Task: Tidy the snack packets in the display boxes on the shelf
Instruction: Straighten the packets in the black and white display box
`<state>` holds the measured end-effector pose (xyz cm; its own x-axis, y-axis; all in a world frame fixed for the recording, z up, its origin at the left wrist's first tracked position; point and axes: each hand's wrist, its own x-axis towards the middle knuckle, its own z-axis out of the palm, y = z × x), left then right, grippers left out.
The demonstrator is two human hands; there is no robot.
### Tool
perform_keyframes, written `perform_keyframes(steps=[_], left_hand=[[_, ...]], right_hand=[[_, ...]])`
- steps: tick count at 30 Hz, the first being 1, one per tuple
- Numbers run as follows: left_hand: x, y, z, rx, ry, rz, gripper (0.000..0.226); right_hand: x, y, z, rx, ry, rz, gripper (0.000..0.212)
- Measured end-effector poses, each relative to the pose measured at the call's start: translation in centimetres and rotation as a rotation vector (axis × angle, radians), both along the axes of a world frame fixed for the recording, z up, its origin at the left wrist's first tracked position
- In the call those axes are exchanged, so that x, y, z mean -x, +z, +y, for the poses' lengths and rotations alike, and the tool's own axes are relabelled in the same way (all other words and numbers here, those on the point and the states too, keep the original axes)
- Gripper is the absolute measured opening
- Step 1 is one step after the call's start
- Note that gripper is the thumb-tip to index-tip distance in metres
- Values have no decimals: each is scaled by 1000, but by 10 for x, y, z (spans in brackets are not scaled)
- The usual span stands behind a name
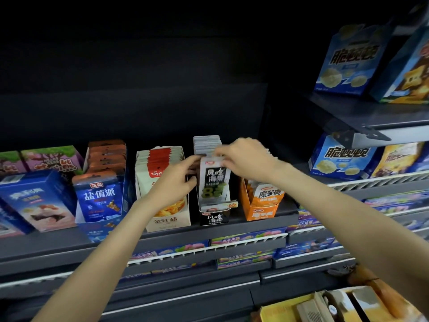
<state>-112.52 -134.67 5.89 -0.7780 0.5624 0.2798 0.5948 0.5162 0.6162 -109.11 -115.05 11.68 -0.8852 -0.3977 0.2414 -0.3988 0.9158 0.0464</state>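
In the black display box (214,217) at the shelf's (255,223) middle, the front seaweed packet (214,180) stands upright. The left hand (178,175) pinches its nine-o'clock edge; the right hand (243,159) pinches its twelve-o'clock seam. It looks light, floppy and slick, so the stiff sealed edges seem the best hold.

You see a dim scene: above the dark grey metal shelf (209,228) the back panel falls into near black, while light from the front brightens the packets. Edges bow from wide-angle distortion, and the corners right of that shelf blur.
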Motion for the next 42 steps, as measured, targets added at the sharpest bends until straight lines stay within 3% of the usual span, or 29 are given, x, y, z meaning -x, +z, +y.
perform_keyframes(steps=[5, 9, 15, 19, 23, 27, 31, 33, 42], left_hand=[[-5, 2, 0, -347, -43, -353, 35], [-9, -5, 3, -451, 13, -377, 6], [-10, -8, 8, -467, 24, -415, 4], [-10, -10, 9, -469, 36, -390, 8], [-10, -15, 10, -469, 35, -301, 12], [-13, -18, 9, -404, -23, -212, 15], [-15, -17, 6, -292, -52, -179, 67], [-14, -16, 7, -315, -23, -218, 78], [-17, -8, 9, -365, 17, -263, 39]], right_hand=[[-13, 27, 42, 519, -164, 152, 19], [-15, 24, 55, 881, -193, -25, 9], [-7, 19, 63, 1119, -224, -64, 5], [-4, 18, 65, 1088, -281, 23, 10], [-5, 29, 58, 1107, -266, -81, 14], [-13, 42, 55, 1140, -247, -225, 47], [-20, 49, 65, 839, -158, -221, 9], [-22, 50, 74, 753, -112, -224, 11], [-20, 51, 90, 954, 15, -232, 23]])
